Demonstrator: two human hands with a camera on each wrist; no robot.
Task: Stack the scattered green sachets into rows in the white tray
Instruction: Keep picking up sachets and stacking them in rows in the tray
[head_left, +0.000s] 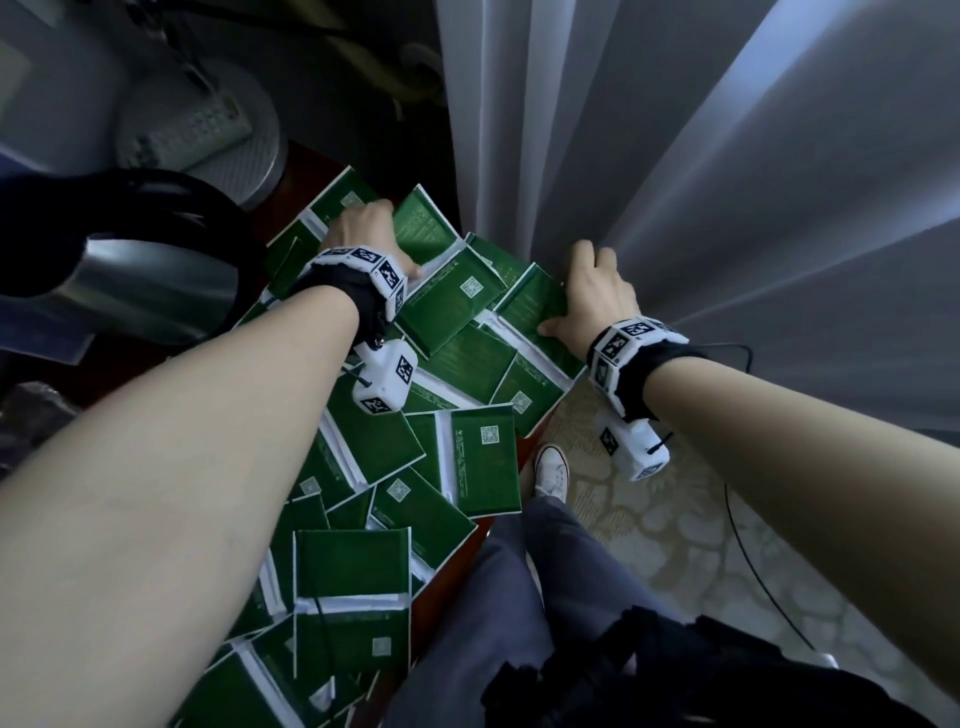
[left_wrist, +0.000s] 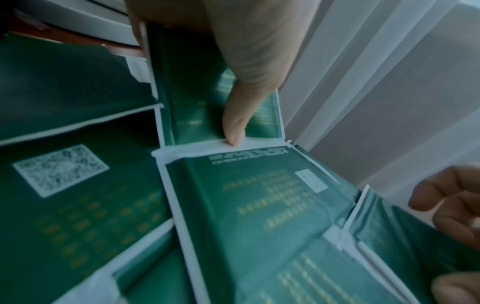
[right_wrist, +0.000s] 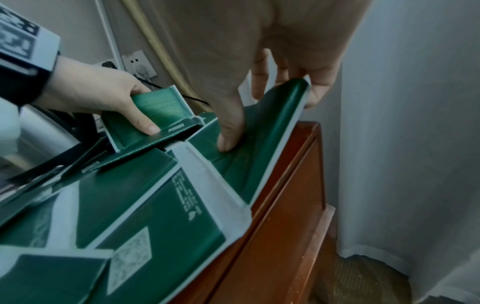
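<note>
Forearms nearest. Left hand (head_left: 363, 228) pinches a far-edge sachet (head_left: 423, 228); right hand (head_left: 592, 296) grips another sachet (head_left: 535, 306) at the desk's (right_wrist: 285, 185) right edge. Lift one cleanly. Tray unseen.

Green sachets (head_left: 462, 358) in overlapping heap
</note>
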